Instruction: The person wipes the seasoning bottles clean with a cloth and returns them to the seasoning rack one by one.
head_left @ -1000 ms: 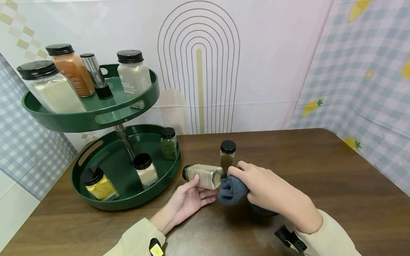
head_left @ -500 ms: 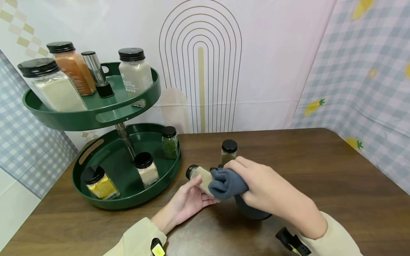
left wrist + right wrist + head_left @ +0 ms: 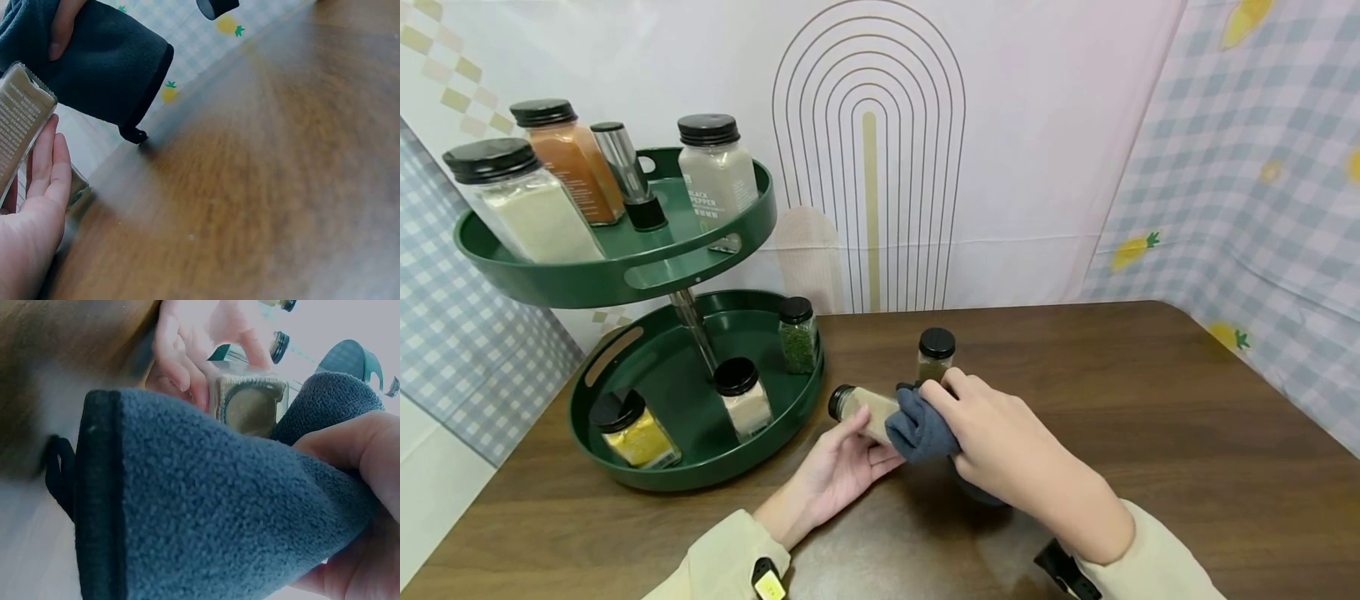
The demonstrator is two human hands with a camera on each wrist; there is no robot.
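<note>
A spice jar point(image 3: 867, 407) with a black lid lies almost on its side in my left hand point(image 3: 831, 479), lid pointing left, thumb on top and fingers beneath. My right hand point(image 3: 1003, 442) grips a bunched blue-grey cloth point(image 3: 921, 429), which covers the base end of the jar in the head view. In the left wrist view, printed text shows on the jar point(image 3: 22, 119), and the cloth point(image 3: 106, 62) hangs down beside it with a dark hem and a loop. The right wrist view shows the square base of the jar point(image 3: 250, 409) just behind the cloth point(image 3: 206, 500).
Behind the right hand a small black-lidded spice jar point(image 3: 936, 354) stands on the wooden table point(image 3: 1150, 400). At left rises a green two-tier tray point(image 3: 700, 471). Its upper tier point(image 3: 580, 285) bears several large jars and a metal cylinder; its lower tier has several small jars.
The right hand has brought the cloth leftward onto the jar's base, which showed bare a second ago. The jar has tilted, base end lower. The left hand has stayed nearly in place.
</note>
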